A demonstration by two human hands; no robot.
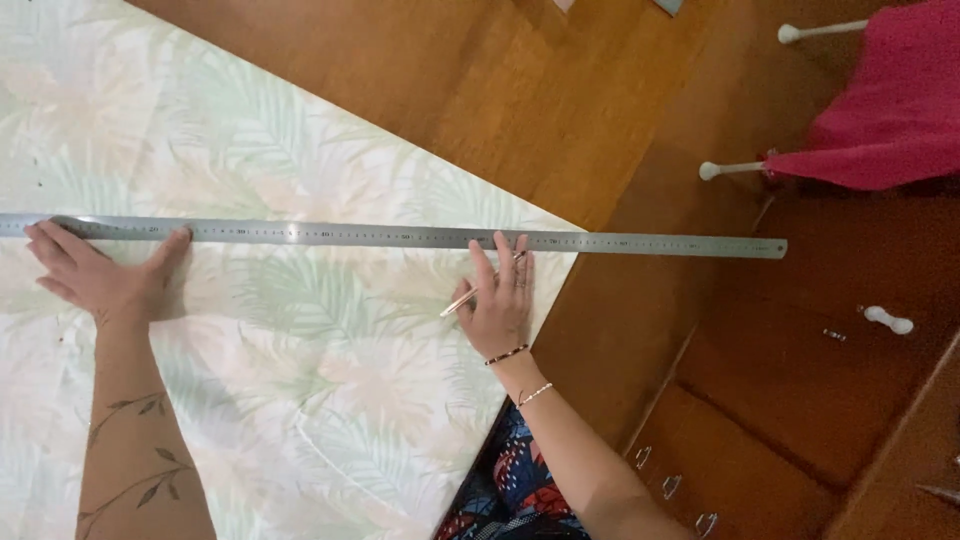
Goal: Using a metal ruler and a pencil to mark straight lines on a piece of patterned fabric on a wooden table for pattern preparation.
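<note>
Pressing flat, the left hand (100, 277) pinned the steel ruler (400, 236) on the leaf-print fabric (300, 340) — the right hand (500, 300) gripped a pencil (462, 300), best kept snug to the edge.

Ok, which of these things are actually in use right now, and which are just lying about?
In use:
long steel ruler
leaf-print fabric
pencil in right hand
left hand flat by the ruler

Lying about:
pink cloth on white rods
wooden drawers
white knob

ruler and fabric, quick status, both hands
Left hand flat, pressing the long metal ruler onto the leaf-print fabric. Right hand holds a pencil at the ruler's edge. Nothing in the way.
</note>
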